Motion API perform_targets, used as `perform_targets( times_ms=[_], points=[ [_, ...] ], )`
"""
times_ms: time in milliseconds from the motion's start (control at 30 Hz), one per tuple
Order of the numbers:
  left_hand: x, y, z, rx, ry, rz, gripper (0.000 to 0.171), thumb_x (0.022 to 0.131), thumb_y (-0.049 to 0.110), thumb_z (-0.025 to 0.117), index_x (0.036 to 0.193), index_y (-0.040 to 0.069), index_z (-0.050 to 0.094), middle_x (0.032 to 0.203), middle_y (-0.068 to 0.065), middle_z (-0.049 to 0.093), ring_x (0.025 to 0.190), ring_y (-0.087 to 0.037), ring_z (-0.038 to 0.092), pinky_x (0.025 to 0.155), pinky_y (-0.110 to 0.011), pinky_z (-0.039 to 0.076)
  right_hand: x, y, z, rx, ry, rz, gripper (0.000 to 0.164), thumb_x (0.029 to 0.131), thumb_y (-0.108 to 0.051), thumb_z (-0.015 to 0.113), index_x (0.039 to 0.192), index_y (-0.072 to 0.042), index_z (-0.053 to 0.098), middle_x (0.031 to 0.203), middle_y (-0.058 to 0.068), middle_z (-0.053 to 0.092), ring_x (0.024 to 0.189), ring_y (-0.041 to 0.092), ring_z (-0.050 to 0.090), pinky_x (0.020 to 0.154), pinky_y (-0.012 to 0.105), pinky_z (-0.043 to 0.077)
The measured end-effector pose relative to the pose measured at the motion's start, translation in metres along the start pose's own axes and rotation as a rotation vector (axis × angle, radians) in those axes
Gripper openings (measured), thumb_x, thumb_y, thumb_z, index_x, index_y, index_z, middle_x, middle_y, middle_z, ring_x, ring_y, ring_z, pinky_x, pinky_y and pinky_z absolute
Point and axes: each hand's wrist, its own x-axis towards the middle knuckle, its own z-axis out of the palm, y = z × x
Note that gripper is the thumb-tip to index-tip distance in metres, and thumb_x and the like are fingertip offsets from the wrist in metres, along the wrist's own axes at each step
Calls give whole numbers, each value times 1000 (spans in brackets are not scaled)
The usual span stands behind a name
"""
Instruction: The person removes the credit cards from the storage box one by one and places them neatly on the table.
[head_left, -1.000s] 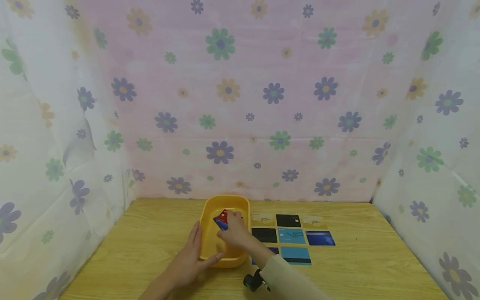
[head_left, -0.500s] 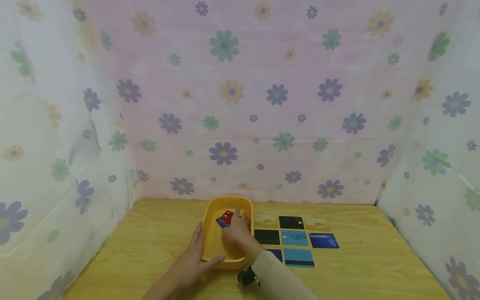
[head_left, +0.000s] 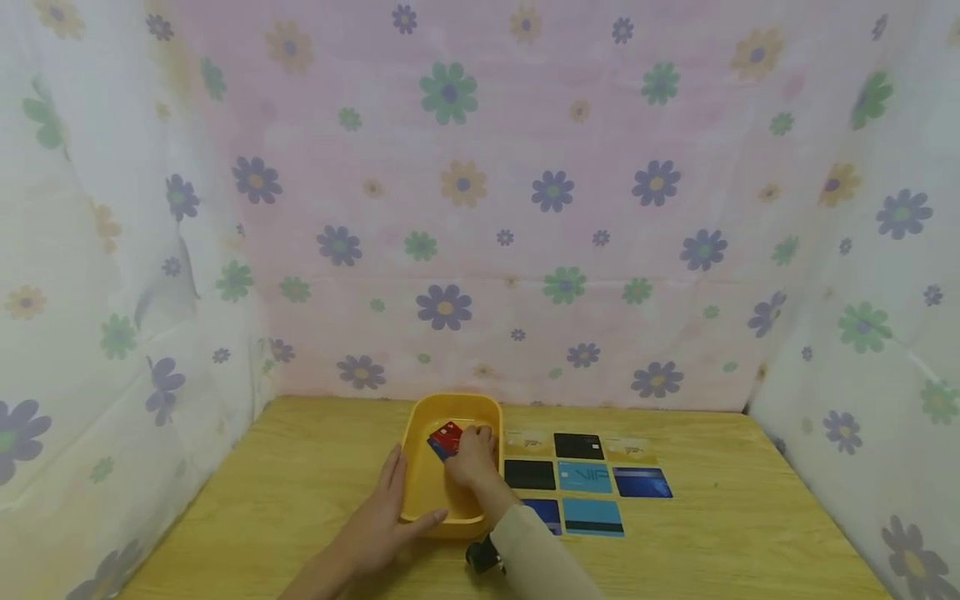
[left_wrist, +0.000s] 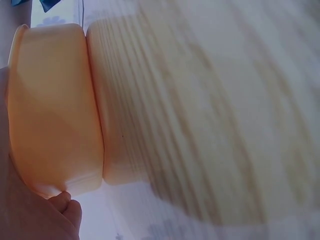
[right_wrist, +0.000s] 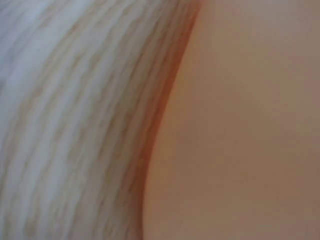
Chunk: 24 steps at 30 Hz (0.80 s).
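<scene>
A yellow plastic tray [head_left: 414, 500] stands on the table. My left hand [head_left: 378, 512] rests against its left wall, fingers fairly straight along the outside and thumb at the near rim. In the left wrist view, two fingertips [left_wrist: 73, 212] touch the tray's outer wall [left_wrist: 55, 110]. Inside the tray lie a red bank card [head_left: 447, 435] and, partly beneath it, a blue card [head_left: 437, 449]. My right hand [head_left: 474, 458] reaches into the tray with bent fingers at the cards' right side. Its fingertips are hidden, and the right wrist view shows only the tray wall [right_wrist: 240, 125] and table.
Right of the tray, several cards lie in rows, among them a black card [head_left: 578, 446], a light blue VIP card [head_left: 585, 477] and a dark blue card [head_left: 642, 482]. A black wrist camera [head_left: 482, 555] sits by the right sleeve. Floral cloth [head_left: 480, 208] surrounds the table.
My right hand has drawn in its fingers towards the right side of the cards, and its forearm has swung left. More of the red card shows. My left hand stays at the tray.
</scene>
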Motion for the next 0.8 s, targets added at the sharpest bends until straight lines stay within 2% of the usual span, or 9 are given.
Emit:
perform_targets(
  times_ms=[100, 233, 333, 500, 567, 800],
  points=[
    [0, -1, 0, 7, 4, 6, 119, 90, 73, 60, 163, 1, 1, 171, -17, -4, 150, -43, 27, 117, -58, 32, -1, -1, 1, -12, 12, 9, 46, 82, -4, 79, 118, 15, 59, 123, 27, 45, 110, 39, 42, 99, 51, 45],
    [-1, -2, -1, 16, 6, 17, 118, 90, 73, 60, 163, 1, 1, 171, -17, -4, 149, -44, 29, 116, -57, 33, -2, -3, 1, -6, 18, 22, 32, 80, -4, 79, 103, 10, 62, 112, 22, 44, 104, 36, 42, 93, 49, 45],
    [0, -1, -1, 16, 3, 17, 119, 90, 73, 60, 163, 0, 2, 171, -18, -5, 149, -44, 29, 116, -57, 33, -2, -4, 1, -3, 26, 30, 37, 80, -5, 80, 107, 10, 60, 109, 20, 44, 102, 35, 42, 92, 48, 46],
    [1, -1, -2, 9, 3, 14, 119, 90, 73, 61, 163, 1, 1, 171, -18, -4, 149, -44, 28, 116, -58, 33, -1, -5, 1, 25, 55, 46, 58, 79, -4, 83, 126, 11, 52, 110, 21, 45, 105, 35, 45, 94, 50, 48],
    [2, -1, -1, 5, 4, 12, 119, 89, 73, 61, 163, 1, 2, 171, -18, -4, 149, -45, 28, 116, -58, 33, -1, -6, 1, 43, 69, 51, 61, 79, -3, 83, 129, 10, 50, 110, 20, 46, 106, 35, 46, 95, 50, 49],
    [1, -1, 1, 17, 12, 24, 119, 89, 72, 61, 163, -1, 4, 171, -20, -2, 148, -45, 31, 115, -58, 36, -2, -7, 0, 49, 98, 33, 45, 86, -5, 80, 120, 6, 54, 105, 18, 53, 98, 31, 55, 93, 48, 53]
  ],
)
